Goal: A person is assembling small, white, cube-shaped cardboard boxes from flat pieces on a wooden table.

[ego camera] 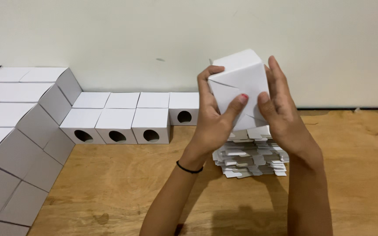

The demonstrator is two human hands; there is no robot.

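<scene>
Head view, left hand (213,124) and right hand (283,116) gripping white box (240,83), contents probably hidden

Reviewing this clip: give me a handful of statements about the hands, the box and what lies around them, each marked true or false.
1. Both hands hold one white box above the table. True: the left hand and right hand grip it from either side.
2. The pile of flat white blanks lies beneath the held box. True.
3. The finished boxes by the wall have square holes in their fronts. False: the holes are round.
4. The black band is on the right wrist. False: it is on the left wrist.
5. The table is glass. False: it is wood.
</scene>
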